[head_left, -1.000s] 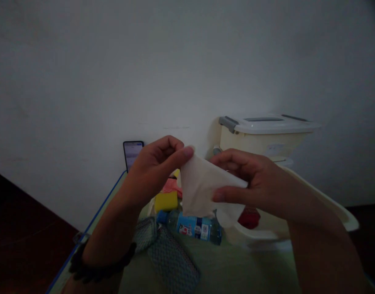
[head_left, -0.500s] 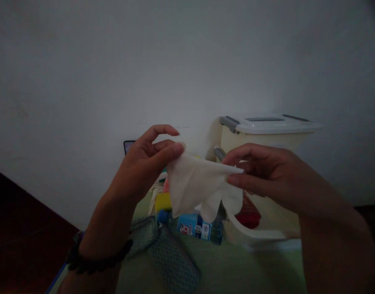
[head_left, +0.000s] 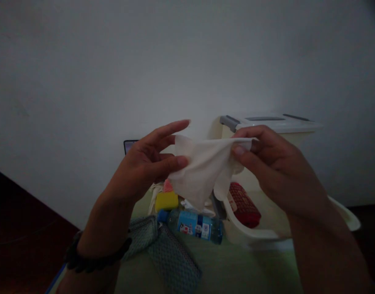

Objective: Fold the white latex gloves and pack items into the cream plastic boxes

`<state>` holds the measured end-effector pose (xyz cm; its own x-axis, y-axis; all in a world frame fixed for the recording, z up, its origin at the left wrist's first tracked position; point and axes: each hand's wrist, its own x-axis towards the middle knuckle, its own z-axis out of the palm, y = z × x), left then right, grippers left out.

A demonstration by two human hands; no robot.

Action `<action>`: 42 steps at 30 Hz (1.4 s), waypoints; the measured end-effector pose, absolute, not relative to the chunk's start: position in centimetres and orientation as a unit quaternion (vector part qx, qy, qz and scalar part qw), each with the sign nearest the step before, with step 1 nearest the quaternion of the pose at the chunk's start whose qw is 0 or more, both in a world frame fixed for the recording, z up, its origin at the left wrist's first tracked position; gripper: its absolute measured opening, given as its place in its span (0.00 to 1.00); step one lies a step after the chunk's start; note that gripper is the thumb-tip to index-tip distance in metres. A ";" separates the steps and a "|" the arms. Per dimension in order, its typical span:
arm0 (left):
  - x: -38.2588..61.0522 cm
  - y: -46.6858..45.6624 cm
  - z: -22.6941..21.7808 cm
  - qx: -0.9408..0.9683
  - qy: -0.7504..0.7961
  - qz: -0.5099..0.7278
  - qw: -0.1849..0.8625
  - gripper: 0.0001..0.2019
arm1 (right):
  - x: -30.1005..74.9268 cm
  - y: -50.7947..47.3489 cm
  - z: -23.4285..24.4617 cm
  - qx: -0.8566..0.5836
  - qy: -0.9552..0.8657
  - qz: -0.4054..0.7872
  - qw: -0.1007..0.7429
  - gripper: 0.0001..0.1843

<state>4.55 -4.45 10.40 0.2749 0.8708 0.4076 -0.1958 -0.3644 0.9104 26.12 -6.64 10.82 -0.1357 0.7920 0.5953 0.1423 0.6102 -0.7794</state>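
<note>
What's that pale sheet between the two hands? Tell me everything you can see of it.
The pale sheet is off-white, thin and soft, like tissue or light cloth; the dim light hides which. Creased and partly folded, it hangs in the air, taut along its top edge. The left hand holds its left side with thumb and fingers; the right hand pinches its upper right corner. Its lower point dangles free.

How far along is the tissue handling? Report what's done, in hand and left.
Done: the white tissue is up off the table, above the water bottle. In hand: the left hand pinches its left edge, the right hand grips its top right corner, the upper edge stretched between them. Left: its lower part hangs in a folded point, not spread flat.
</note>
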 end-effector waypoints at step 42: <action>4.0 -4.2 10.9 0.679 0.370 0.536 0.339 0.14 | 26.8 -6.8 11.1 -0.392 -0.794 0.008 0.464 0.15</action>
